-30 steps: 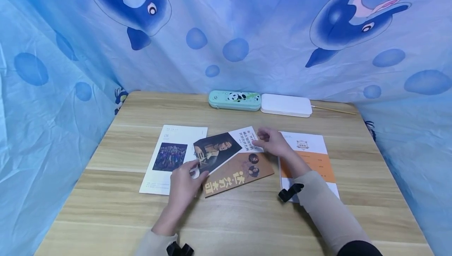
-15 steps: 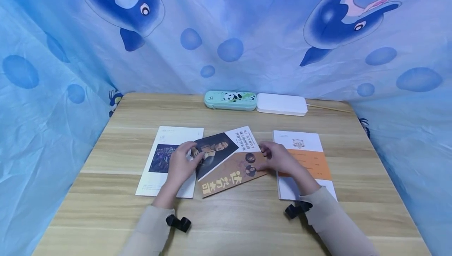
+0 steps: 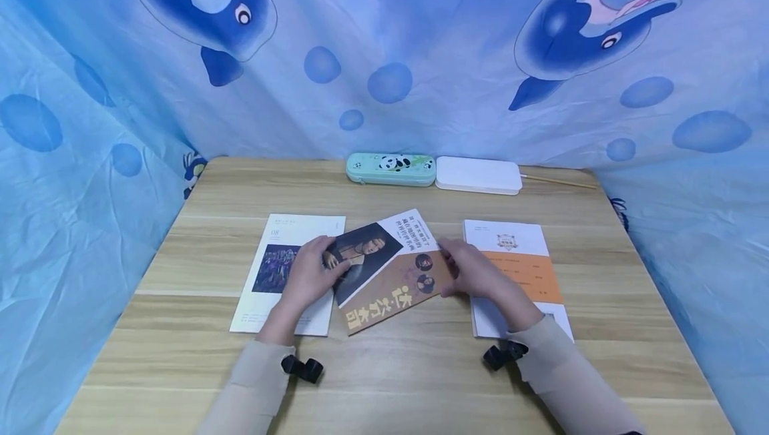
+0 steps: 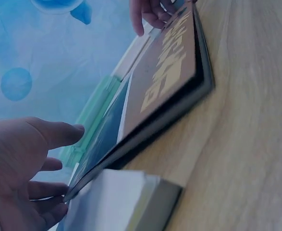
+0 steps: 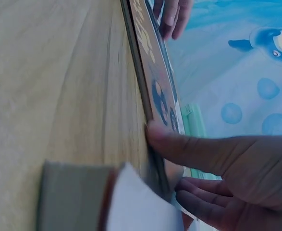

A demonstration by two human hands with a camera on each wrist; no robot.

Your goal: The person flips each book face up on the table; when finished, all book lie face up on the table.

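A thin book [image 3: 384, 281] with a brown cover, gold lettering and a dark painting panel lies slanted in the middle of the table. My right hand [image 3: 474, 271] pinches its right edge; in the right wrist view, the thumb [image 5: 179, 147] is on the edge and the other fingers are behind it. At the opposite end, my left hand [image 3: 312, 271] reaches round the upper left corner. Its fingertips [image 4: 61, 211] touch that corner in the left wrist view, while the thumb stands apart above the cover. The book's left end overlaps a white book [image 3: 252, 308] with a dark blue picture.
A white book with an orange band [image 3: 541, 268] lies under my right forearm. Along the table's back edge sit a mint panda pencil case [image 3: 390, 169], a white case [image 3: 478, 175] and a thin stick [image 3: 559, 182]. A blue dolphin cloth [image 3: 456, 35] hangs behind.
My left hand has moved up along the book's left edge. My right hand has shifted from the upper right corner down the right edge, and the book has turned slightly.
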